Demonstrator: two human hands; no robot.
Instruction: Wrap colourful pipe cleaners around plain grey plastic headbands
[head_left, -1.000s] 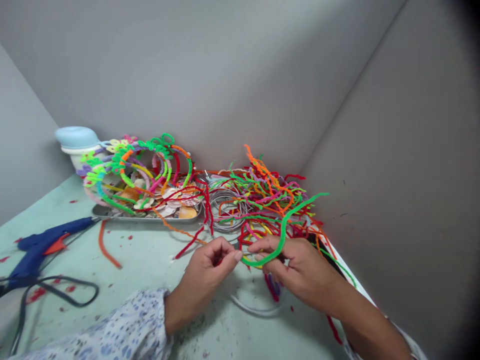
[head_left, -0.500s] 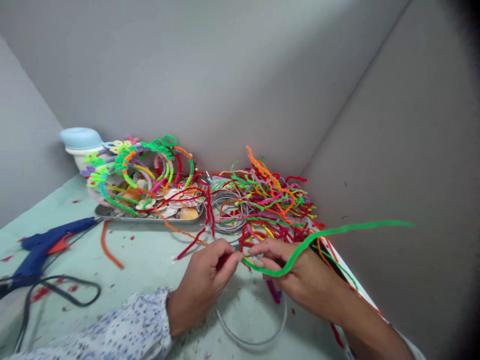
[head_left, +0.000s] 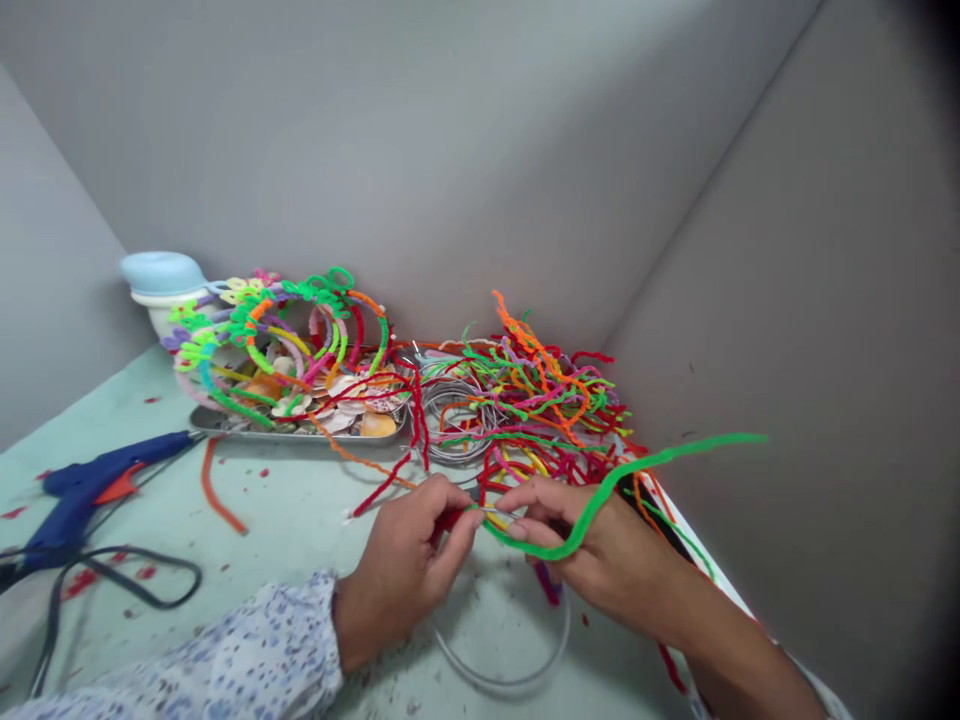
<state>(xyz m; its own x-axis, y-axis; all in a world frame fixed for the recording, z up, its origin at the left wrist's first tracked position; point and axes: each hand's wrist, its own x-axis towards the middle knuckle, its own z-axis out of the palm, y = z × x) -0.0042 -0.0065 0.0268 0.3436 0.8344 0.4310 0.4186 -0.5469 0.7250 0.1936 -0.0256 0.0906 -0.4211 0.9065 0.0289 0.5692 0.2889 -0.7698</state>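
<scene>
My left hand [head_left: 416,560] pinches the green pipe cleaner [head_left: 598,505] against a silver metal hoop [head_left: 504,684] between thumb and fingertips. Some red wrapping shows beneath the left thumb. With its fingertips, my right hand [head_left: 592,550] grips the bare metal of the hoop, a little right of the left hand. From the pinch, the green pipe cleaner passes across the right hand, and its free end points up to the right. A bit of yellow lies by the right fingertips. The hoop's lower curve hangs below both hands, over the table.
Several wrapped, colourful headbands [head_left: 300,300] rest on a metal tray [head_left: 262,437] of shells. A heap of pipe cleaners [head_left: 547,390] lies beside bare metal hoops [head_left: 454,455]. At left are a blue glue gun [head_left: 82,490] with its cord and a blue-lidded white container [head_left: 161,275].
The green pipe cleaner's free end has drawn in leftward and slightly up, as its near end moved closer round the hoop at the left fingertips. Both hands stay nearly in place.
</scene>
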